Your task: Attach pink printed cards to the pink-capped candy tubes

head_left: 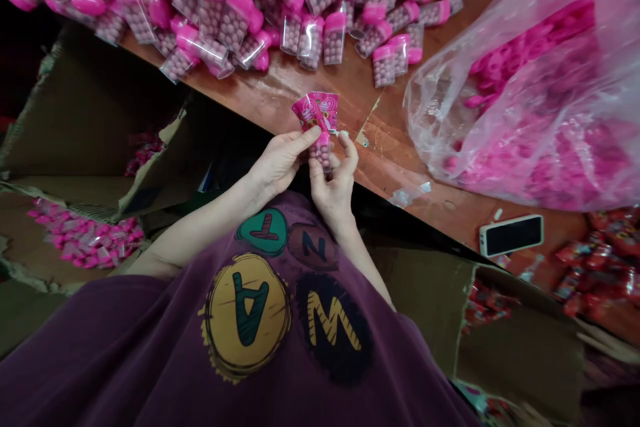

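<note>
The tube is clear, smooth plastic, and the sleeve over its top is thin, glossy printed film in pink. The heaped tubes are the same clear plastic with shiny pink plastic caps. The table is brown wood with a worn sheen. The bag is thin, crinkled clear plastic, the boxes matt cardboard, the shirt matt purple cloth.

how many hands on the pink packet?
2. Left hand pinches the packet from the left; right hand holds it from below. No other hands show.
</note>
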A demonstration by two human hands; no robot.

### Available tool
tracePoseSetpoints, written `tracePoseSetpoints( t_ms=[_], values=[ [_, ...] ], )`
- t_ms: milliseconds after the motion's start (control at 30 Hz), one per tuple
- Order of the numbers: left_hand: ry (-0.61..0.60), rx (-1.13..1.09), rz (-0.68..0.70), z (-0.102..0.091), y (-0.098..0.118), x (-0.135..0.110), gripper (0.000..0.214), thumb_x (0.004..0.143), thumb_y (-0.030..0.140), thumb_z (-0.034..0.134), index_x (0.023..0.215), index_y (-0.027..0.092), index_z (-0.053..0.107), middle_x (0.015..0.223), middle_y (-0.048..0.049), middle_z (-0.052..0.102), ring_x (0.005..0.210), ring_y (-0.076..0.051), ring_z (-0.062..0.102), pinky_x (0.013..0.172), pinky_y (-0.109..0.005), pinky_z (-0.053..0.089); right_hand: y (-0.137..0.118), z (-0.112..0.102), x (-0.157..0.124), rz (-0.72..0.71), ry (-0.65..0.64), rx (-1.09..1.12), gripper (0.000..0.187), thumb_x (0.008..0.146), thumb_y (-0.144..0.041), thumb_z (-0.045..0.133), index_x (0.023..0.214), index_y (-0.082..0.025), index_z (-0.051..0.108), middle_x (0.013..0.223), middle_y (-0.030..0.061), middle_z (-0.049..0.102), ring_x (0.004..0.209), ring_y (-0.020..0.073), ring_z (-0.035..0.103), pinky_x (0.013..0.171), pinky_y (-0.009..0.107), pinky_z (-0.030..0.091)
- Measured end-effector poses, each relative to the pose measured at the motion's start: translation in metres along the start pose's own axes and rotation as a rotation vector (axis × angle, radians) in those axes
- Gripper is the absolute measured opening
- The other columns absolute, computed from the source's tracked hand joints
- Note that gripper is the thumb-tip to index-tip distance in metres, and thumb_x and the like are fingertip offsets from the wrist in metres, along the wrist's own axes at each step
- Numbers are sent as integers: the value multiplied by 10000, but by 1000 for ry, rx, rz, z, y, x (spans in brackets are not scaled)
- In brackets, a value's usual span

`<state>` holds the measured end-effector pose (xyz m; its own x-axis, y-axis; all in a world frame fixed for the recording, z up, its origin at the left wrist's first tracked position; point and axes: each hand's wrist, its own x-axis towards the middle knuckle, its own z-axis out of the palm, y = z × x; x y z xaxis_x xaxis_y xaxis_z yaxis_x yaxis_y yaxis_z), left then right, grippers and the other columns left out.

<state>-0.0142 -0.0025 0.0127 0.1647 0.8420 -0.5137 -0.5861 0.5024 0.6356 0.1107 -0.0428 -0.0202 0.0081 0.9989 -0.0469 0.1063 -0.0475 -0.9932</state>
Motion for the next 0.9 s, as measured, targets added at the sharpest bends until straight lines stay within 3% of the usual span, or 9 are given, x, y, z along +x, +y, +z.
tracePoseSetpoints(
  t_ms=[67,133,200,267,367,467,567,633,900],
  values=[
    [-8,-6,9,1,0,-1,382,883,510,863,874,140,770,832,-64,787,863,-177,761,875,-308,573,-7,-3,4,102,-56,146,706,968,-610,708,1520,-358,348,1068,33,705,838,189,728,748,368,655],
    [-13,-9,32,2,0,-3,375,874,492,877,852,134,767,850,-67,791,855,-166,754,877,-297,565,-13,-6,7,217,-116,288,680,957,-618,717,1492,-372,376,953,-7,665,643,141,626,516,273,540],
    [-20,-7,58,2,-1,-4,363,857,469,897,832,131,768,853,-61,790,836,-149,741,870,-280,554,-15,-9,9,268,-156,340,671,956,-630,711,1489,-368,398,918,-13,640,569,122,554,435,249,454],
    [-30,-4,76,1,-2,-5,347,839,446,916,831,129,775,850,-55,788,817,-137,728,859,-269,548,-12,-9,10,236,-163,305,689,960,-633,707,1512,-368,391,990,10,661,634,137,602,488,273,513],
    [-30,-6,84,1,-6,-6,334,806,422,941,818,129,781,805,-38,774,774,-125,712,849,-266,551,-6,-6,11,114,-144,201,730,962,-635,703,1548,-373,355,1222,60,672,935,189,720,725,336,640],
    [-13,-6,72,3,-9,-9,342,793,422,948,771,135,765,742,-22,748,723,-118,695,833,-266,557,-5,-5,11,51,-110,141,709,975,-631,686,1553,-369,370,1308,80,649,1108,219,719,853,377,661],
    [11,10,24,6,-9,-13,335,825,412,923,758,136,747,742,-29,744,681,-111,666,742,-250,539,-10,-8,12,159,-138,176,618,982,-611,690,1499,-378,446,1013,25,665,832,188,702,672,345,640],
    [29,9,-8,8,-6,-14,302,859,389,895,784,138,745,751,-30,744,652,-106,643,680,-244,516,-14,-10,12,252,-157,233,589,983,-610,689,1480,-387,465,808,-30,586,619,159,605,532,314,573],
    [140,-44,13,7,5,-11,304,924,354,849,772,137,699,716,-11,692,589,-79,597,595,-222,485,-14,-8,7,247,-194,284,631,930,-654,745,1410,-352,468,798,-44,627,550,129,545,484,300,508]
  ],
)
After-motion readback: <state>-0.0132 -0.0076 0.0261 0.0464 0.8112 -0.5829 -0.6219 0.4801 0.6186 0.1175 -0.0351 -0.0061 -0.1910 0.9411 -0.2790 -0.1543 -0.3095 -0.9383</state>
